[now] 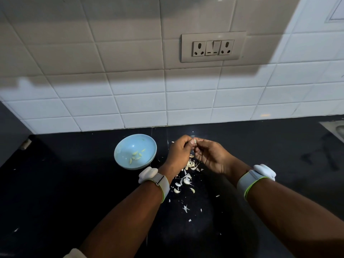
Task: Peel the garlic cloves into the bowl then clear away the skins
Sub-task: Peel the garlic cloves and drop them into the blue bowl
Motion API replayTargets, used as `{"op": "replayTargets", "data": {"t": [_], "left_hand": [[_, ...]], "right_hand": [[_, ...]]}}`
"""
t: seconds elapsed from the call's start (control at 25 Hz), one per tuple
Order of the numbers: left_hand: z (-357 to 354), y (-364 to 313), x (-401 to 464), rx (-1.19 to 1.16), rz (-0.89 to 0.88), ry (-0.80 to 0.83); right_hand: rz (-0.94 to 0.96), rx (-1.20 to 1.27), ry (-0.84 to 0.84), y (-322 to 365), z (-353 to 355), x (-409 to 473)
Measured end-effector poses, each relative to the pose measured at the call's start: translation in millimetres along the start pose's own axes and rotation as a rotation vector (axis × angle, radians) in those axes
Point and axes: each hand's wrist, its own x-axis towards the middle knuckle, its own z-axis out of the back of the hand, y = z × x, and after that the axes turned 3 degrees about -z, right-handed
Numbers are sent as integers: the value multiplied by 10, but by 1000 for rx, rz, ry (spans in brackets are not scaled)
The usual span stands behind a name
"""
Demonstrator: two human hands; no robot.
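Pale clove (195, 140) pinched by 2 hands.

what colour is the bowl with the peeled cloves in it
Light blue; the bowl shows clearly in the head view, left of the hands.

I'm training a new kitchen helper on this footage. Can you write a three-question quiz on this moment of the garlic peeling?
1. True or false: the round light-blue bowl already holds some peeled pale-yellow garlic cloves.
2. Where do the papery white garlic skins lie? A) in the bowl B) on the black countertop C) in a bin
3. Fill in: the left hand and right hand together pinch one small ____.

Key: 1 true; 2 B; 3 garlic clove.
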Motion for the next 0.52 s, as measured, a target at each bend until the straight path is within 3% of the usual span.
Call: {"op": "replayTargets", "data": {"t": [0.28, 0.52], "left_hand": [[-67, -47, 40, -106, 84, -134], [-43, 42, 78, 2, 185, -170]], "right_hand": [[123, -40, -54, -33, -61, -2], [159, -114, -69, -68, -21, 17]]}}
